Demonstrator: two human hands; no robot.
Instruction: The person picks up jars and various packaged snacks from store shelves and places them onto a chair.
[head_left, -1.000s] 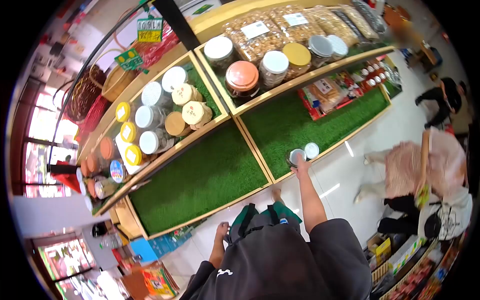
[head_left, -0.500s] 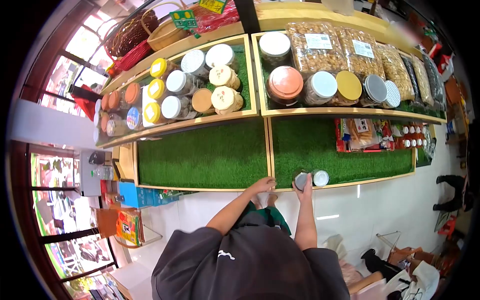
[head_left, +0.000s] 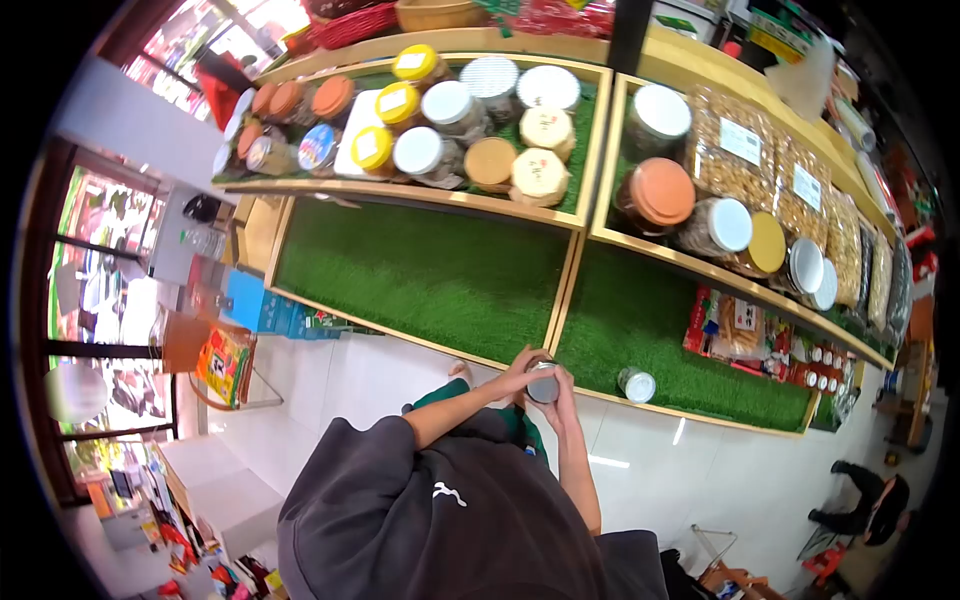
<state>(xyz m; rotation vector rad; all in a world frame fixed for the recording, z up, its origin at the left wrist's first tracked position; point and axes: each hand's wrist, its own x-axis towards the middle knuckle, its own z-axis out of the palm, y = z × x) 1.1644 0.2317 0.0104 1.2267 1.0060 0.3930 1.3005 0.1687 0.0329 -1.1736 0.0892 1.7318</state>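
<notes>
A small jar with a grey lid [head_left: 542, 384] is held between my two hands, in front of my body at the front edge of the lower shelf. My left hand [head_left: 521, 372] wraps round its left side. From the right, my right hand [head_left: 564, 392] grips the same jar. The lid faces up toward me, and my fingers hide much of the jar's body. To the right, a second jar with a white lid [head_left: 637, 385] stands apart from my hands on the green turf of the lower shelf [head_left: 610, 320].
The upper shelf carries several lidded jars, among them an orange-lidded jar [head_left: 660, 193], and bags of snacks [head_left: 735, 140]. Red packages [head_left: 740, 325] lie at the lower shelf's right. A wooden divider [head_left: 567, 290] splits the lower shelf. A person [head_left: 870, 505] is at the far right.
My right hand has carried the grey-lidded jar left, off the turf and toward my body. My left hand has left the shelf edge and closed on the jar too. The view has turned.
</notes>
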